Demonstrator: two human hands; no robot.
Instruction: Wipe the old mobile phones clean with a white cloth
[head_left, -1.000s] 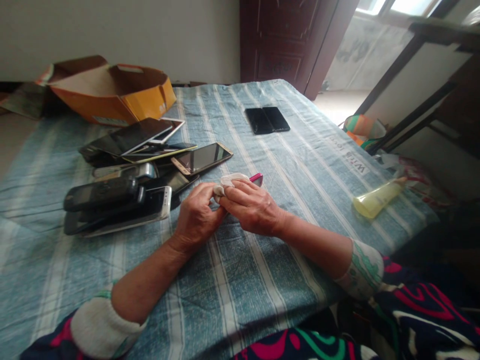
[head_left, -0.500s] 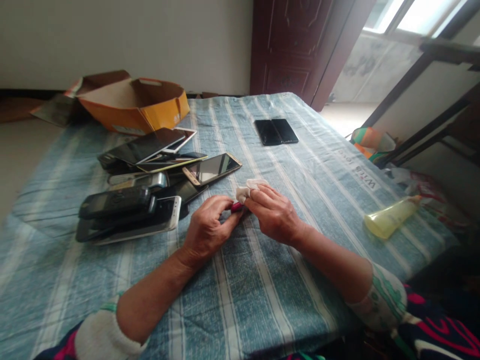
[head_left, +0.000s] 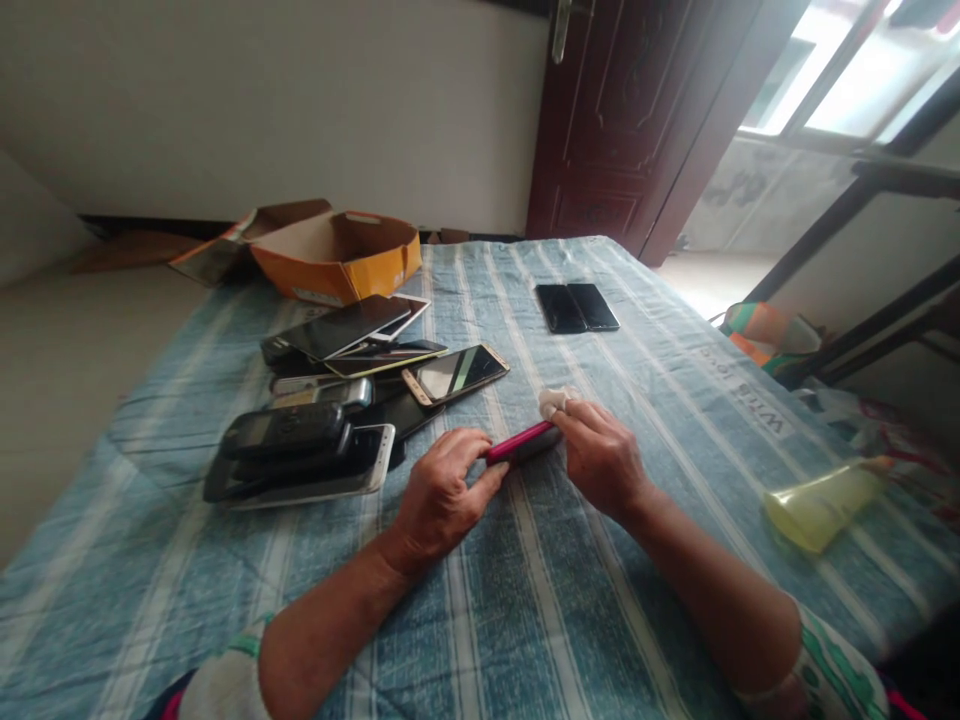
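Observation:
My left hand point(head_left: 452, 484) grips the near left end of a pink-edged phone point(head_left: 521, 442), thumb below and fingers above. The phone is tilted on its edge over the striped cloth. At its far right end, my right hand point(head_left: 598, 450) pinches a crumpled white cloth point(head_left: 556, 402) against it. Left of my hands lies a pile of phones, with a gold phone point(head_left: 457, 375) at its right side, a black handset point(head_left: 289, 440) on top at the front and a white-edged phone point(head_left: 379, 458) beneath. Two dark phones point(head_left: 576, 307) lie side by side farther back.
An open orange cardboard box point(head_left: 337, 262) stands at the back left of the table point(head_left: 480, 600). A yellow translucent bottle point(head_left: 821, 508) lies near the right edge. Beyond that edge are plastic bags point(head_left: 892, 420) and a colourful bag point(head_left: 769, 335).
My right hand has moved right with the white cloth, away from my left hand, and more of the pink-edged phone now shows between them. The camera view has shifted.

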